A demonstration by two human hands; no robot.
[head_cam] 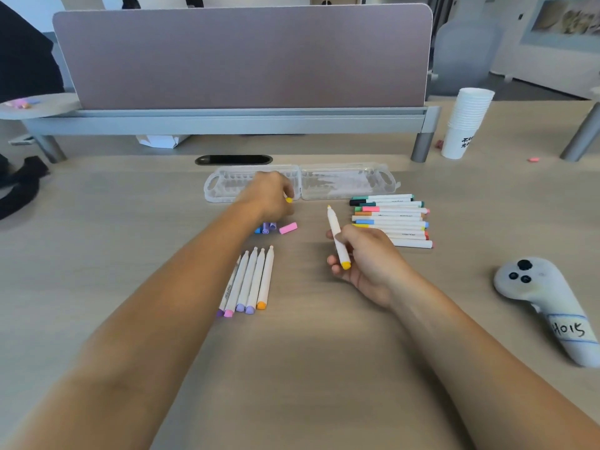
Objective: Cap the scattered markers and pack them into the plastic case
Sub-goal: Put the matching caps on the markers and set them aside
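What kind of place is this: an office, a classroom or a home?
Most likely a shared office. The desk has a pinkish divider standing on a metal rail at its far edge and a cable slot cut in the top. A stack of paper cups stands at the right.

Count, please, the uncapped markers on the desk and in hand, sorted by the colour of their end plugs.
Purple markers: 3
Pink marker: 1
Orange marker: 1
Yellow marker, held in the right hand: 1
Total: 6

Case [344,181] behind markers [391,220]
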